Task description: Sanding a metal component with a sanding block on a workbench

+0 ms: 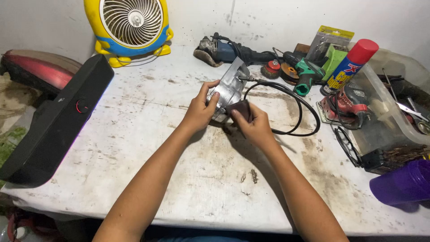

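Metal casting [230,85], silver-grey and blocky, is held above the middle of the stained white table [148,148], tilted, between the person's 2 hands.

Left side of the scene: a long black speaker bar [58,121] lies diagonally along the table's left edge, with a red curved panel [38,69] behind it. A yellow and blue desk fan [132,27] stands against the wall at the rear.

Centre: the left hand [200,110] is closed around the casting's near-left side, thumb and fingers gripping its face. The right hand [255,123] pinches a small dark abrasive pad [238,109] and presses it against the casting's lower right edge. A black cable [295,107] loops across the table just beside the right hand; whether it touches the casting cannot be told.

Right side: a blue angle grinder [224,51] lies at the rear, near wire brush wheels [271,68]. A green power tool [309,74], a spray can with a red cap [351,65] and a red sander [347,103] follow. A clear plastic tub [389,107] holds hand tools; a purple container [401,183] sits at the far right edge.

Assessment: the step in hand appears to be hand-rubbing the casting's surface. The next stroke calls for a firm hold by the left hand and steady pad pressure, clear of the cable.
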